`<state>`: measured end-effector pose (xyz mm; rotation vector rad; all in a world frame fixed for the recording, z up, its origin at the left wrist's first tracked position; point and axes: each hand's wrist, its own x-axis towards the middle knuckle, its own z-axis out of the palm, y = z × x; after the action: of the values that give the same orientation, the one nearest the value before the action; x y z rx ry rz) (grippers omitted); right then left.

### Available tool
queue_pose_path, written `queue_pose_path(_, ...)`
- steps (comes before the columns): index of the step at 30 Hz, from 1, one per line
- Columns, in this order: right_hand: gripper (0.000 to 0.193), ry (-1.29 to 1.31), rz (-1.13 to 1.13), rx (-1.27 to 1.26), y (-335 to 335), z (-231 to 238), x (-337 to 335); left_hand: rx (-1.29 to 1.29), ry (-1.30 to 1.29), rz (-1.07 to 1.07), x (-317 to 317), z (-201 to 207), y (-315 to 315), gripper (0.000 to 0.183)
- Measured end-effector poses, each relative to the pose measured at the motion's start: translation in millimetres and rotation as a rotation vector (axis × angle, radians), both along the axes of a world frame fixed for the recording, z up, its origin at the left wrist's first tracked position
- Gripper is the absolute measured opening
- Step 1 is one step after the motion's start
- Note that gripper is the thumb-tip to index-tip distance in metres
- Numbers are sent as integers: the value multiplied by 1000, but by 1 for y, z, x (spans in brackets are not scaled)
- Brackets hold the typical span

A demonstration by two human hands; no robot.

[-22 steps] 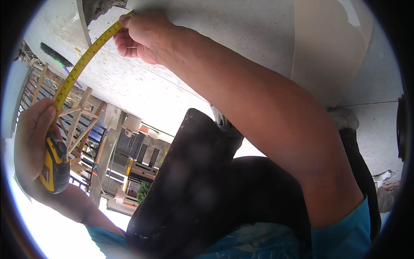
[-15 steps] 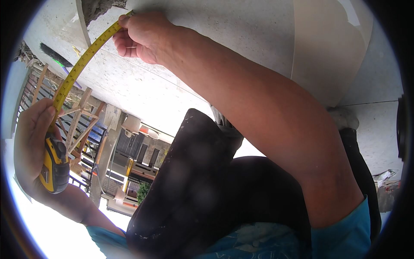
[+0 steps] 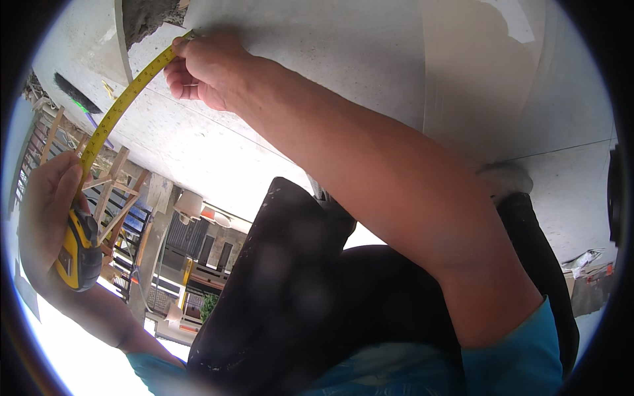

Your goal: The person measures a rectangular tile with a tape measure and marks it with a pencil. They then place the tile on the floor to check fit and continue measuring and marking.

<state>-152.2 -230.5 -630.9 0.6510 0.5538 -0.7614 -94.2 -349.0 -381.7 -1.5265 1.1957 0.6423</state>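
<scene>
A yellow tape measure blade [image 3: 120, 105] runs in a slight bow between my two hands. At the left, my left hand [image 3: 49, 198] grips the blade near the yellow and black tape measure case [image 3: 80, 252], which hangs against the palm and wrist. My right hand [image 3: 208, 69] pinches the blade's far end between thumb and finger, its other fingers curled. That end lies by the pale tiled surface [image 3: 317, 39], close to the broken edge of a gap [image 3: 150, 20] showing rough grey material. The very tip is partly hidden by the fingers.
A broom [image 3: 78, 94] with dark bristles lies at the far left. Beyond it stand wooden frames [image 3: 113, 181] and dark railings. My bent legs in dark trousers [image 3: 277, 284] fill the middle. A crumpled silvery scrap [image 3: 581, 262] is at the right.
The view has shifted slightly, so the tiles and legs appear further left. Both hands keep their hold on the tape measure, and the blade stays stretched between them.
</scene>
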Motion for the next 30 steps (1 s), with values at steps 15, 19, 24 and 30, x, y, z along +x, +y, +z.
queue_pose_path(15, 56, 2338, 64, -911, 53, 33, -136, -254, 876, 256, 57, -48, 90, 36)
queue_pose_path(19, 86, 2549, 356, -486, 74, 36, -188, -251, 1154, 338, 30, -70, 103, 39)
queue_pose_path(24, 106, 2488, 663, -304, 122, 28, -181, -281, 1345, 558, -9, -108, 103, 40)
queue_pose_path(30, 99, 2455, 667, -239, 133, 24, -181, -199, 1325, 538, -43, -122, 91, 38)
